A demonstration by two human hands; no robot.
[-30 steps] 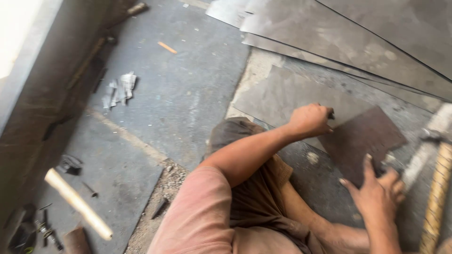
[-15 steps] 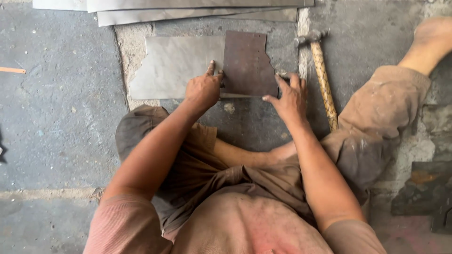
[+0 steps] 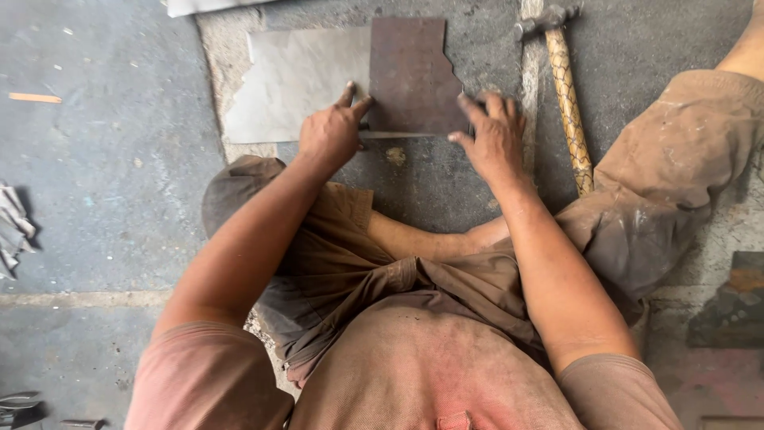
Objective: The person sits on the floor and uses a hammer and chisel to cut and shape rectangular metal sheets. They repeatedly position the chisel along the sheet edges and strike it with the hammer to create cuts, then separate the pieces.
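The hammer's [image 3: 567, 87] handle end hides behind the knee [image 3: 668, 175].

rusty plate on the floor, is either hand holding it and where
Both press it flat, neither grips it. The left hand has fingertips on the rusty plate at its lower left corner; the right hand touches its lower right edge.

A hammer [image 3: 567, 87] with a yellowish wooden handle lies on the concrete floor [image 3: 103, 199] at one o'clock, metal scraps [image 3: 14, 227] sit at nine o'clock, a thin orange stick [image 3: 33, 98] at ten, and a dark flat piece [image 3: 732, 306] at four.
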